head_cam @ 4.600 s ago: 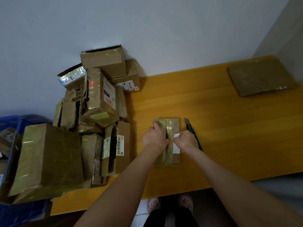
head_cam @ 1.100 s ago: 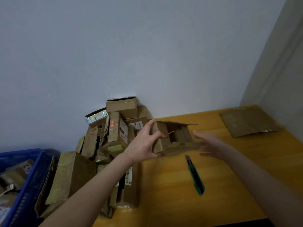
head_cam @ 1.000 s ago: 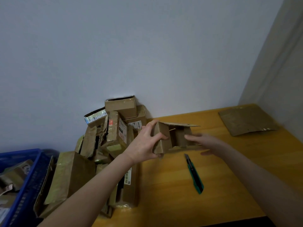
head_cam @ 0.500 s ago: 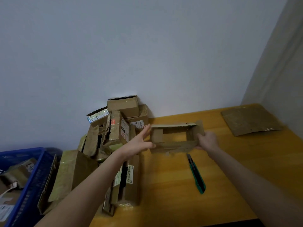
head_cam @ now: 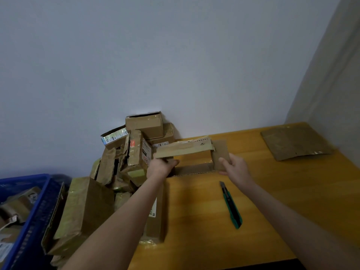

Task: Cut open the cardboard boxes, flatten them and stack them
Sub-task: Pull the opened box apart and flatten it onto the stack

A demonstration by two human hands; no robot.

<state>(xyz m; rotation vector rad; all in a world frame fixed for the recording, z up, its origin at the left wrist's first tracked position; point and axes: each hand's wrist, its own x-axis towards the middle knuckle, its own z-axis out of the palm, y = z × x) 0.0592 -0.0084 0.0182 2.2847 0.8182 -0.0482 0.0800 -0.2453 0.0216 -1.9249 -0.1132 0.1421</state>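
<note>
The person holds a small box (head_cam: 187, 152) up above the middle of the worktop (head_cam: 282, 191). The left hand (head_cam: 161, 168) has its fingers curled round the left end of the box. The right hand (head_cam: 234, 166) pinches the flap at the right end between thumb and fingers. The box is cut open. Its flaps hang loose and it looks half squashed, but it is not flat yet. The green knife (head_cam: 231, 207) lies on the worktop, nearer to the person than the right hand, and no hand touches it. Far off in the right corner lies one flat piece of cardboard (head_cam: 296, 142). I think that is the start of the stack. On the left, against the wall, there is a big pile of boxes (head_cam: 136, 151), and many of them look taped and not yet flat. More cardboard sits in a blue crate (head_cam: 39, 217) at the near left. So I think the job is only near its start. This box needs to be pressed flat and put on the flat piece. After that, the whole pile waits to be cut, one box at a time.
</note>
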